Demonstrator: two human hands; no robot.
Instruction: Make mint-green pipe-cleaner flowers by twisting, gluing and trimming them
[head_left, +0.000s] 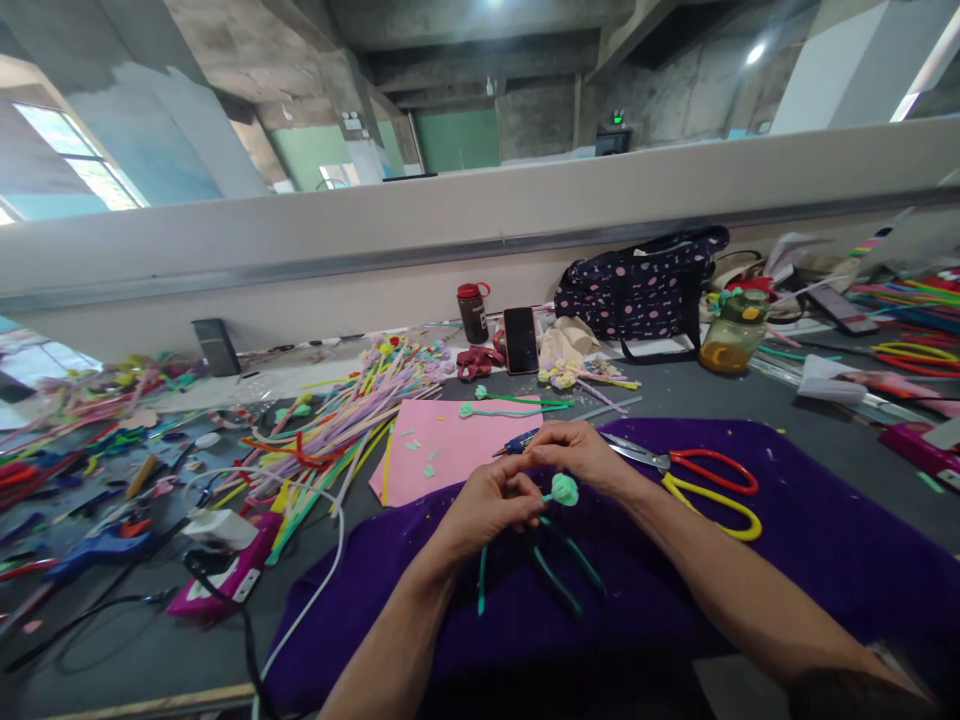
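In the head view my left hand [495, 500] is closed in a pinch on a mint-green pipe-cleaner flower [564, 490], its fluffy head sticking out to the right. Against the left fingertips, my right hand [571, 448] is closed too; whatever lies between its fingers is too small to make out. Below the hands, green-handled pliers [556, 580] rest on the purple cloth [630, 640]. A thin green stem [481, 580] hangs under the left hand. Behind the fingers a dark blue pen-like tool [517, 443] lies on a pink sheet [427, 450]. Scissors [679, 470] with red and yellow handles lie to the right.
Green-stemmed pieces [510, 408] and scraps lie on the pink sheet. Left are bundled pipe cleaners [375, 400], a magenta power strip [225, 575] and a white cable. Behind stand a phone [520, 340], a red-lidded bottle [472, 312], a dotted bag [637, 290] and a drink jar [733, 335].
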